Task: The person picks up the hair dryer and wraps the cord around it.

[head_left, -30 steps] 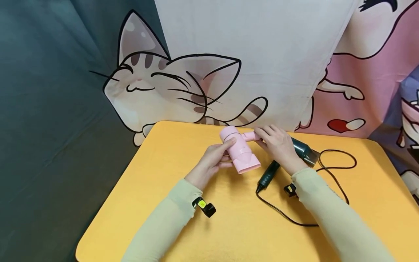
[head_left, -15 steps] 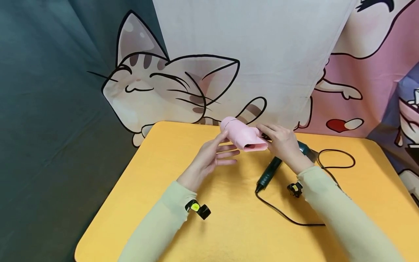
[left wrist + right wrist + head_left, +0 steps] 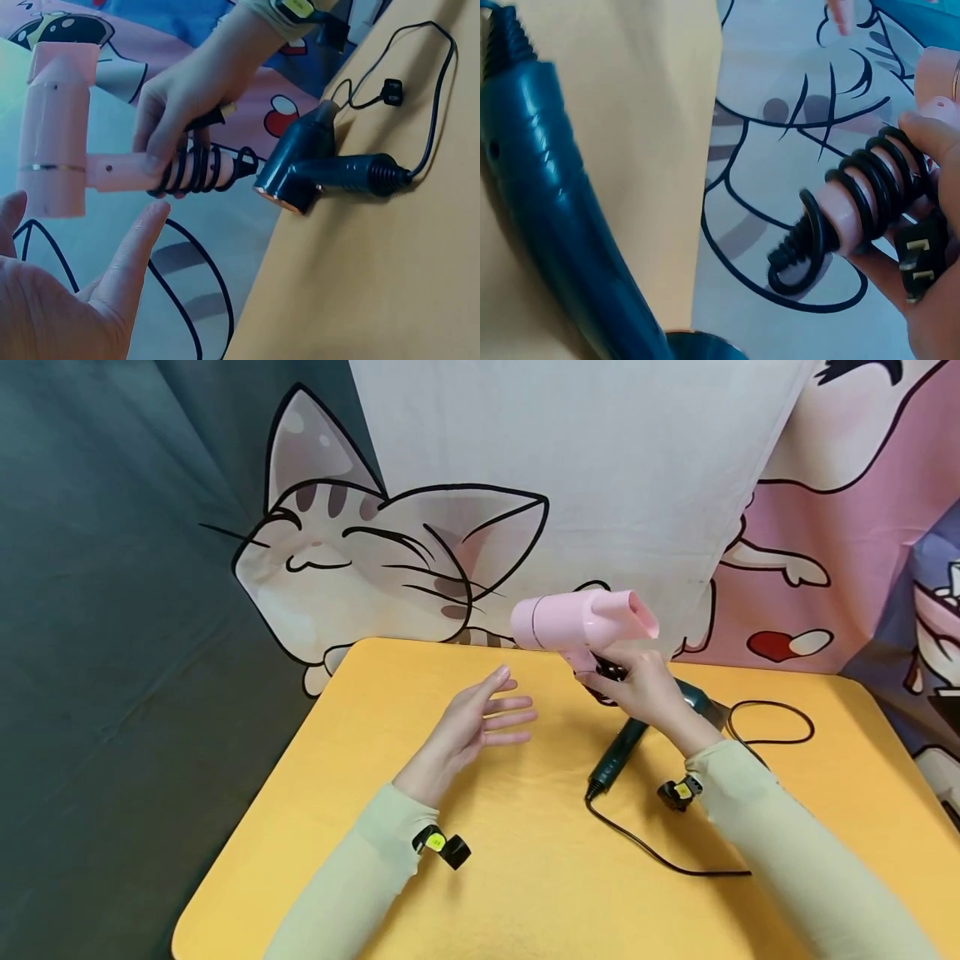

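A pink hair dryer [image 3: 562, 620] is held up above the back of the table by my right hand [image 3: 637, 681], which grips its handle. Around that handle a black cord [image 3: 866, 187] is wound in several loops, and its two-pin plug [image 3: 921, 255] hangs beside my right palm. My left hand [image 3: 472, 722] is apart from the dryer, to its lower left, with fingers spread and nothing in them. On the table behind my right hand lies a dark green hair dryer [image 3: 300, 161], partly hidden by that hand in the head view.
The dark dryer's black cord [image 3: 652, 852] runs forward and loops to the right on the yellow table [image 3: 360, 877]. Behind the table's back edge hangs a curtain [image 3: 600, 460] with cartoon cats. Each wrist carries a small black camera [image 3: 453, 852].
My left hand has let go of the pink hair dryer and drawn back to the left. My right hand has raised and turned the dryer, so its nozzle now points right.
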Motion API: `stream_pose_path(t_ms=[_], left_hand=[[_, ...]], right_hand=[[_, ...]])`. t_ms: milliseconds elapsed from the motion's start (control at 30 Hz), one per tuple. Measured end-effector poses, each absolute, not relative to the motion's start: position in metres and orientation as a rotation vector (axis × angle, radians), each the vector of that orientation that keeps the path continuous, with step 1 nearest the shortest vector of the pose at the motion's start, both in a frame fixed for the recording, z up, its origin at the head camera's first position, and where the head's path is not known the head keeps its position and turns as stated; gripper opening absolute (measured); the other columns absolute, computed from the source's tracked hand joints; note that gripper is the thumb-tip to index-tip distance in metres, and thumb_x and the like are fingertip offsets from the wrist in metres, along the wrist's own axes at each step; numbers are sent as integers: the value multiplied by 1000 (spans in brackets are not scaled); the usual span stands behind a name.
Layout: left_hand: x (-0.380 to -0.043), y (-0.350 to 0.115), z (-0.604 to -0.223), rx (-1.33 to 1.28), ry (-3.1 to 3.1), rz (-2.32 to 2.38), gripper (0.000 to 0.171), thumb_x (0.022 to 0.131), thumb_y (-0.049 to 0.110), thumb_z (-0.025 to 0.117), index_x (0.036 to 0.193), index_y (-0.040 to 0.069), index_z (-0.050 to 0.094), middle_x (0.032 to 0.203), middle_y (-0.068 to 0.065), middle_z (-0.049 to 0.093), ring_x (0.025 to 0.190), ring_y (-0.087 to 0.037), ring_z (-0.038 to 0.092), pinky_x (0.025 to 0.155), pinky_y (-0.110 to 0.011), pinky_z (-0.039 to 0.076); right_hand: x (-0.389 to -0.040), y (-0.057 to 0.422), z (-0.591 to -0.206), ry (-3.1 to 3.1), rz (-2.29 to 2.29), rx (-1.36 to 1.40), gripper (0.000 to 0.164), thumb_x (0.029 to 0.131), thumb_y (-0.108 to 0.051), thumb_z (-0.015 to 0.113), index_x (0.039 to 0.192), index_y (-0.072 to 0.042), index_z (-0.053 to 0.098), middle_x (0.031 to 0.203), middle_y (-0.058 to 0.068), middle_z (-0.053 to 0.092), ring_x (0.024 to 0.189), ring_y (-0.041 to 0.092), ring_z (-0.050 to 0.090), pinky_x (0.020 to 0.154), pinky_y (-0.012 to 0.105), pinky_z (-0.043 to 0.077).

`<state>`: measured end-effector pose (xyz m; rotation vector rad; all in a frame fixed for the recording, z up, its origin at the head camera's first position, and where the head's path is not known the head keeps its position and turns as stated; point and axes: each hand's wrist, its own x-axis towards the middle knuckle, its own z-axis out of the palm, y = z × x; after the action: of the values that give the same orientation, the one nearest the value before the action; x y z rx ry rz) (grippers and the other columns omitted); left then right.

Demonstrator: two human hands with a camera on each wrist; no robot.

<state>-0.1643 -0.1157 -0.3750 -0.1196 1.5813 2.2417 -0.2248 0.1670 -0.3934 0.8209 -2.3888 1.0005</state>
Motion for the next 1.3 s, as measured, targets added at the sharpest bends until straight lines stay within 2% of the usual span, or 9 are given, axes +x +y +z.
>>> stream_pose_path(t_ms=[133, 200, 333, 467, 567, 767, 933, 1100, 1300], left_hand=[[-163, -124, -379, -146, 1594, 2233, 66, 104, 50, 66, 149, 2, 54, 140, -28, 66, 119, -40, 73, 87, -48, 65], [-162, -128, -381, -168, 1603, 2227, 66, 104, 51, 65, 149, 2, 54, 138, -27, 67, 118, -40, 73, 86, -48, 65], [-161, -136, -385, -197, 1621, 2200, 68, 105, 53, 62, 149, 3, 54, 136, -26, 68, 117, -40, 73, 85, -48, 65], [-160, -143, -390, -210, 1628, 2179, 69, 105, 55, 61, 150, 3, 53, 137, -27, 68, 117, -41, 73, 86, -49, 65], [-160, -147, -393, -228, 1633, 2175, 70, 104, 56, 62, 149, 3, 54, 136, -27, 68, 116, -41, 73, 86, -50, 65], [-160, -159, -400, -261, 1645, 2161, 67, 106, 52, 62, 149, 2, 53, 139, -28, 66, 116, -40, 74, 86, -49, 65], [-160, -171, -405, -277, 1720, 2120, 66, 105, 52, 63, 149, 3, 54, 146, -30, 61, 115, -35, 75, 85, -46, 65], [-158, -183, -407, -262, 1931, 2024, 66, 103, 52, 68, 149, 7, 56, 147, -27, 61, 120, -34, 73, 86, -43, 65], [-154, -195, -414, -177, 2376, 1738, 66, 99, 52, 72, 150, 11, 58, 142, -18, 67, 123, -36, 70, 93, -49, 63]], right_hand=[[-222, 164, -390, -2528, 1258, 769, 35, 95, -17, 83, 128, -8, 78, 111, 11, 80, 94, 17, 74, 78, 21, 58], [-222, 163, -389, -2609, 1431, 695, 38, 98, -23, 80, 131, -6, 76, 114, 14, 79, 91, 13, 71, 73, 18, 55], [-223, 160, -392, -2660, 1778, 539, 43, 102, -25, 75, 138, -2, 71, 121, 15, 76, 92, 9, 67, 74, 23, 58], [-226, 154, -401, -2578, 2047, 452, 47, 104, -18, 71, 143, 6, 63, 115, 3, 78, 98, 7, 71, 81, 30, 64], [-230, 149, -409, -2533, 2219, 367, 49, 106, -18, 67, 146, 8, 59, 108, -5, 78, 95, 8, 73, 82, 31, 64], [-239, 133, -425, -2530, 2446, 199, 53, 109, -24, 63, 151, 7, 54, 105, -3, 77, 92, 12, 74, 81, 30, 64], [-246, 121, -437, -2505, 2543, 71, 56, 110, -28, 62, 153, 6, 52, 103, -4, 74, 89, 11, 70, 73, 23, 61], [-251, 107, -446, -2516, 2556, -19, 56, 109, -32, 63, 151, 4, 56, 106, 1, 72, 87, 12, 69, 69, 23, 60], [-256, 85, -456, -2462, 2646, -75, 55, 111, -30, 61, 151, 7, 54, 98, 2, 72, 75, 11, 67, 64, 23, 60]])
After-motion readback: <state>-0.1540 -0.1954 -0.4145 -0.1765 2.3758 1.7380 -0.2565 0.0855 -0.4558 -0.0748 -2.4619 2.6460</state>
